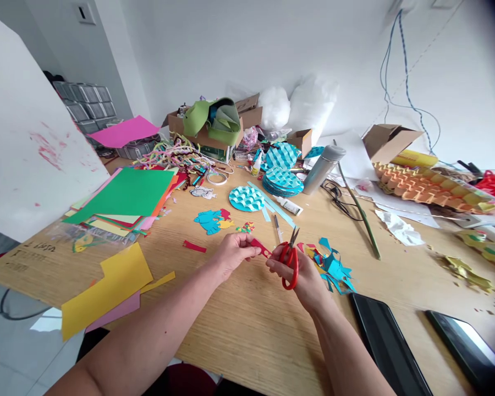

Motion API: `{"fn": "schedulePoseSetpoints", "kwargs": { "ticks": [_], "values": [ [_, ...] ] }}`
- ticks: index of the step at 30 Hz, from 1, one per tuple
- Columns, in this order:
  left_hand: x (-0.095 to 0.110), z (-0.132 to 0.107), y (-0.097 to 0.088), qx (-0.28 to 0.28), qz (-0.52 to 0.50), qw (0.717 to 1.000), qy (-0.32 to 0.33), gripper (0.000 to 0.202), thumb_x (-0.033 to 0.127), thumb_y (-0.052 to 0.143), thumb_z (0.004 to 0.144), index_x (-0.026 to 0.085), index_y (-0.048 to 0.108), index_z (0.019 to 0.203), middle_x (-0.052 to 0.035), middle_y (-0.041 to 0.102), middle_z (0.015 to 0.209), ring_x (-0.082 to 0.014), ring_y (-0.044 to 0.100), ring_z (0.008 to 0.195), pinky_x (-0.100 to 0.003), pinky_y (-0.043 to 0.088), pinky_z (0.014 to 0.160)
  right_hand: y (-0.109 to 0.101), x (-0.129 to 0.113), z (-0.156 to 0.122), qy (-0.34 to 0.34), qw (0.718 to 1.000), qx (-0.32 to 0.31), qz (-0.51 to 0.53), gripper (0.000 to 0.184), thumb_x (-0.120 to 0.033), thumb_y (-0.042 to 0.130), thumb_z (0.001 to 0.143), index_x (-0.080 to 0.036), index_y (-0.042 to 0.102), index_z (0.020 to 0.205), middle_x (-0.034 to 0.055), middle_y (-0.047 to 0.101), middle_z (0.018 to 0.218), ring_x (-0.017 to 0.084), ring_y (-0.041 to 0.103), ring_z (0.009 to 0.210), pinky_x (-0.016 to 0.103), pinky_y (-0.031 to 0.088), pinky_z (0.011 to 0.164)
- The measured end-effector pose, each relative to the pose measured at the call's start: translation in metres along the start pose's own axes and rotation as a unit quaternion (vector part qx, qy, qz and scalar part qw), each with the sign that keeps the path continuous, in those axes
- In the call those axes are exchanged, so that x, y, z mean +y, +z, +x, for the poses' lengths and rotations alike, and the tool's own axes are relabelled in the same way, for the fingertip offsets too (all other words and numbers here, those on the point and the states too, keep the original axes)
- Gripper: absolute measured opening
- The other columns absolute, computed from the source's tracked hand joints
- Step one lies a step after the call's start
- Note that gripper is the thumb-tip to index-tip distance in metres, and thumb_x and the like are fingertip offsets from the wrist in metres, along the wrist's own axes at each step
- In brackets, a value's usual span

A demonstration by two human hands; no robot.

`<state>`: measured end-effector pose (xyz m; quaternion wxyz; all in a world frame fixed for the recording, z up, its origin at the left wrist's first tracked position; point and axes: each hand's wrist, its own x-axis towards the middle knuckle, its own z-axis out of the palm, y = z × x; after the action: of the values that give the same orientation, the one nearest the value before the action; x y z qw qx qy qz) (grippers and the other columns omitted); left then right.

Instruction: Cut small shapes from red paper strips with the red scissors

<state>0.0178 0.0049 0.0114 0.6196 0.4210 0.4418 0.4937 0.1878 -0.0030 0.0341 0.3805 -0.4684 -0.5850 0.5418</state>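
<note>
My left hand (pixel 233 250) pinches a small red paper piece (pixel 261 247) above the wooden table (pixel 247 324). My right hand (pixel 301 278) grips red-handled scissors (pixel 291 258), blades pointing up and away, right beside that red piece. Blue and yellow paper scraps (pixel 332 267) lie just right of the scissors. A blue paper fish shape (pixel 209 220) and a red strip (pixel 194 246) lie on the table beyond my left hand.
Stacked coloured paper sheets (pixel 126 198) and yellow sheets (pixel 107 289) lie at left. Blue folded paper discs (pixel 282 179), a glue bottle (pixel 287 205), a metal flask (pixel 324 168), cardboard boxes (pixel 208 132) and an orange honeycomb strip (pixel 429 187) fill the back. Two dark tablets (pixel 385 341) lie near right.
</note>
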Motion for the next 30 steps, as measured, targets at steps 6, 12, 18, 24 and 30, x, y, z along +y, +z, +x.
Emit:
{"fn": "schedulePoseSetpoints", "kwargs": {
  "ticks": [6,12,18,24,30],
  "values": [
    [0.0043,0.0010,-0.0009,0.041,-0.024,0.999,-0.010,0.020,0.024,0.073,0.057,0.013,0.063,0.071,0.0000,0.062,0.063,-0.0087,0.051,0.057,-0.023,0.037,0.056,-0.0086,-0.0035,-0.0030,-0.008,0.999,0.008,-0.037,0.044,-0.060,0.057,0.080,-0.017,0.055,0.073,0.0035,0.064,0.066,0.012,0.057,0.053,0.022,0.042,0.047],
    [0.0039,0.0037,-0.0066,0.062,-0.038,0.997,0.010,0.018,0.023,0.072,0.060,0.013,0.063,0.071,0.0010,0.061,0.061,-0.0076,0.050,0.053,-0.022,0.037,0.053,-0.0049,-0.0054,-0.0090,0.077,0.982,-0.152,-0.087,0.049,-0.065,0.058,0.076,-0.016,0.052,0.066,0.0009,0.060,0.052,0.011,0.055,0.038,0.019,0.035,0.037],
    [0.0032,0.0047,-0.0081,0.068,-0.063,0.996,0.010,0.020,0.024,0.074,0.059,0.013,0.062,0.071,0.0001,0.062,0.064,-0.0078,0.053,0.054,-0.021,0.040,0.054,-0.0019,-0.0023,-0.0077,0.106,0.969,-0.179,-0.132,0.050,-0.064,0.057,0.077,-0.017,0.050,0.063,0.0004,0.060,0.051,0.010,0.054,0.037,0.019,0.034,0.037],
    [0.0024,0.0047,-0.0090,0.043,-0.046,0.998,0.008,0.021,0.024,0.073,0.061,0.013,0.062,0.076,0.0002,0.062,0.064,-0.0082,0.053,0.054,-0.022,0.039,0.054,-0.0026,0.0007,-0.0073,0.115,0.964,-0.187,-0.150,0.049,-0.063,0.056,0.078,-0.017,0.050,0.063,0.0007,0.061,0.051,0.011,0.055,0.037,0.018,0.033,0.037],
    [0.0027,0.0033,-0.0079,0.018,-0.028,0.999,0.006,0.021,0.022,0.072,0.061,0.013,0.061,0.077,-0.0003,0.062,0.064,-0.0078,0.052,0.053,-0.022,0.038,0.054,-0.0028,0.0021,-0.0072,0.115,0.966,-0.185,-0.138,0.048,-0.063,0.055,0.079,-0.017,0.050,0.064,0.0005,0.061,0.051,0.010,0.054,0.037,0.018,0.033,0.037]
  ]
}}
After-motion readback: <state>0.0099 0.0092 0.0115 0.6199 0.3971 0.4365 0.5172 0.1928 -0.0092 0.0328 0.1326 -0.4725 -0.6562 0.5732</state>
